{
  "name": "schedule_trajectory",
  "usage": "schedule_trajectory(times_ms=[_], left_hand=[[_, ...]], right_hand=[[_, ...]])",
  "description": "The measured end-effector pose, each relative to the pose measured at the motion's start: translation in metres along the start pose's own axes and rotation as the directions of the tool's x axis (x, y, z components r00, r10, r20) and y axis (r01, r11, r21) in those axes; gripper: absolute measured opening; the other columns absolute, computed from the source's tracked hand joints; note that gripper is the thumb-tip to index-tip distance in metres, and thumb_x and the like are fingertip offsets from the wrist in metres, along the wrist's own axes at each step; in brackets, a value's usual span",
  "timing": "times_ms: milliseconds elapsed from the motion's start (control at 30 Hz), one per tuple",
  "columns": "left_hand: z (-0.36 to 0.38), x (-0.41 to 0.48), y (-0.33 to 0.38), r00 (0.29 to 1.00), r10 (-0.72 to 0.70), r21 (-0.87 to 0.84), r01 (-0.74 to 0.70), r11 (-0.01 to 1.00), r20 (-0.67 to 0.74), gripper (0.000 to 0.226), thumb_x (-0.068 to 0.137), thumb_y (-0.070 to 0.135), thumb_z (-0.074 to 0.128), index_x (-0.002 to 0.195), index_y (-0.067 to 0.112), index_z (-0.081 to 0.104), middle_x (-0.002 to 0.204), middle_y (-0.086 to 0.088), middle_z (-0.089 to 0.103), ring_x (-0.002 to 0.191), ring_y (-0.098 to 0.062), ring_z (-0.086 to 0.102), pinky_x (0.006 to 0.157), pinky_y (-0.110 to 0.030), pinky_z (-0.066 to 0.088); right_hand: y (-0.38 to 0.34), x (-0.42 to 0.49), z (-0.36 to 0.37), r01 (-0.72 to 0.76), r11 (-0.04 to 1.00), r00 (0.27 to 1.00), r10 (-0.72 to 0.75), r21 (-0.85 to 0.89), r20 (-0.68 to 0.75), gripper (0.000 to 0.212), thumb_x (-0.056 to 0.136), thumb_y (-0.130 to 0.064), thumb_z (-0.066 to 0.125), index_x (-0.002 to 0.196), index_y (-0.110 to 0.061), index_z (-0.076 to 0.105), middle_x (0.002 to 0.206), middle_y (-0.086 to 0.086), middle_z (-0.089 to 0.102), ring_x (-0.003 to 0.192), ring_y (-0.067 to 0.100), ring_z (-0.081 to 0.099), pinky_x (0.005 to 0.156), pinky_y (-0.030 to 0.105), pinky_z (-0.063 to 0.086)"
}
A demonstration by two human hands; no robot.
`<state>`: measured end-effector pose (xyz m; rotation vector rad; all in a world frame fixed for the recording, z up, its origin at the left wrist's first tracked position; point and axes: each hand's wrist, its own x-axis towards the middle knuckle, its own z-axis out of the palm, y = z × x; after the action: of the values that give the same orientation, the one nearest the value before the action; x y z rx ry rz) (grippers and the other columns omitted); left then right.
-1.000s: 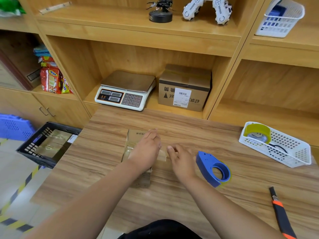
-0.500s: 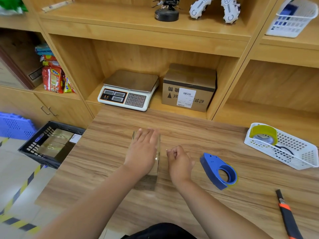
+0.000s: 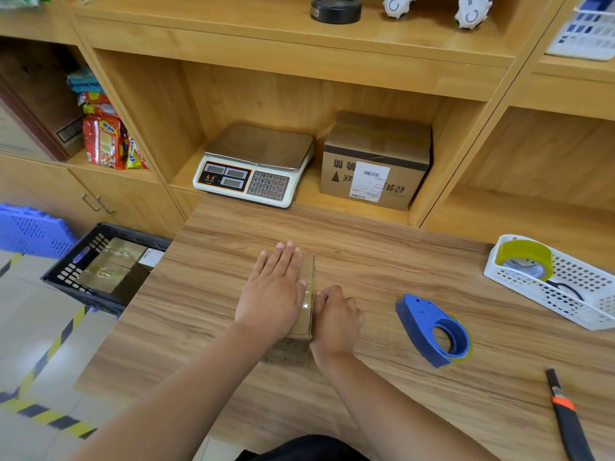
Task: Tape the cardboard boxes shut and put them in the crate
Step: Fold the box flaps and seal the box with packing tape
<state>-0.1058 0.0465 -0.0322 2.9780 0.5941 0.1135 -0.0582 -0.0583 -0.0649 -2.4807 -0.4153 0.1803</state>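
Note:
A small cardboard box (image 3: 308, 268) with clear tape over its top stands on the wooden table (image 3: 382, 261). My left hand (image 3: 273, 291) lies flat on the box's top, fingers straight. My right hand (image 3: 336, 319) is against the box's right side, fingers curled, fingertips touching the tape there. Whether it holds anything is hidden. On the floor to the left, beside the table, a black crate (image 3: 65, 277) holds taped boxes (image 3: 109, 266).
A blue tape dispenser (image 3: 429, 331) lies right of my hands. A white basket (image 3: 585, 304) with a yellow tape roll (image 3: 524, 257) sits at the right edge. An orange-black utility knife (image 3: 565, 417) lies near the front right. A scale (image 3: 256, 168) and a larger box (image 3: 376, 161) occupy the shelf behind.
My left hand flattened out over the box's top. My right hand moved from the tape end on the table up against the box's right side.

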Motion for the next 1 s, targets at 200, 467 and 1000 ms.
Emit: schedule_trajectory(times_ms=[200, 467, 1000], left_hand=[[0.000, 0.000, 0.001, 1.000, -0.007, 0.008, 0.007, 1.000, 0.000, 0.063, 0.093, 0.040, -0.002, 0.150, 0.012, -0.002, 0.159, -0.003, -0.003, 0.146, -0.014, -0.010, 0.114, -0.033, -0.017], [-0.015, 0.002, -0.016, 0.994, -0.104, -0.504, 0.070, 0.861, -0.040, 0.052, 0.098, 0.022, 0.042, 0.148, 0.017, 0.028, 0.157, 0.001, 0.020, 0.137, 0.002, -0.002, 0.110, -0.015, -0.007], [-0.010, 0.018, -0.057, 0.974, 0.088, -0.523, 0.035, 0.852, 0.208, 0.107, 0.067, 0.057, 0.075, 0.149, 0.025, 0.014, 0.138, 0.014, 0.018, 0.127, -0.006, 0.018, 0.105, -0.023, 0.020]], right_hand=[[0.002, 0.003, 0.000, -0.092, 0.996, 0.987, 0.090, 0.013, 0.130, 0.022, 0.098, -0.033, 0.035, 0.109, -0.017, 0.047, 0.103, 0.000, 0.058, 0.107, 0.024, 0.045, 0.089, 0.036, 0.033], [0.010, 0.023, -0.017, 0.081, 0.904, 0.990, -0.122, 0.420, 0.073, 0.037, 0.099, -0.021, 0.045, 0.135, -0.015, 0.045, 0.118, -0.004, 0.052, 0.118, 0.017, 0.046, 0.095, 0.021, 0.034], [-0.012, 0.064, -0.037, 0.441, 0.885, 0.851, -0.465, 0.146, 0.244, 0.051, 0.082, -0.046, 0.067, 0.125, -0.026, 0.051, 0.113, -0.018, 0.044, 0.111, 0.009, 0.035, 0.085, 0.026, 0.021]])
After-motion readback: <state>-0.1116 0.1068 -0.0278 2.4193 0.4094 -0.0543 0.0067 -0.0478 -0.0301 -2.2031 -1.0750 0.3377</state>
